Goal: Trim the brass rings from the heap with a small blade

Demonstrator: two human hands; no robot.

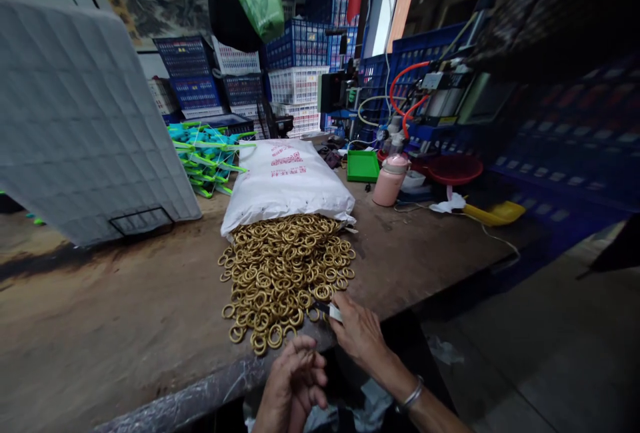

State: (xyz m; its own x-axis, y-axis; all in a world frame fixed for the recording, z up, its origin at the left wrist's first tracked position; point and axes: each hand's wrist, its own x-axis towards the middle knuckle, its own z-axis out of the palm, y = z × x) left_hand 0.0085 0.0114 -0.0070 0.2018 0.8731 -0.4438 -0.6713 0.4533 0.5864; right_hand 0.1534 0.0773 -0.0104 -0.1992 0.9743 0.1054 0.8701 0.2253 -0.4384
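A heap of brass-coloured metal rings (280,266) spreads from the mouth of a white sack (295,186) lying on the table. At the heap's near right edge, my right hand (357,326) is closed on a small tool (334,312) with a white part and a dark tip. That tip reaches to the outermost rings; the tool's exact kind is not clear. Just in front of the table edge, my left hand (297,376) is turned partly palm up. Its fingers are loosely bent and apart, and nothing shows in them.
A large pale grey panel (90,113) stands at the left, beside blue and green plastic pieces (207,153). Farther right are a green tray (363,166), a pink bottle (390,183), a red dish (455,170) and a yellow scoop (495,213). Stacked crates (300,83) fill the back.
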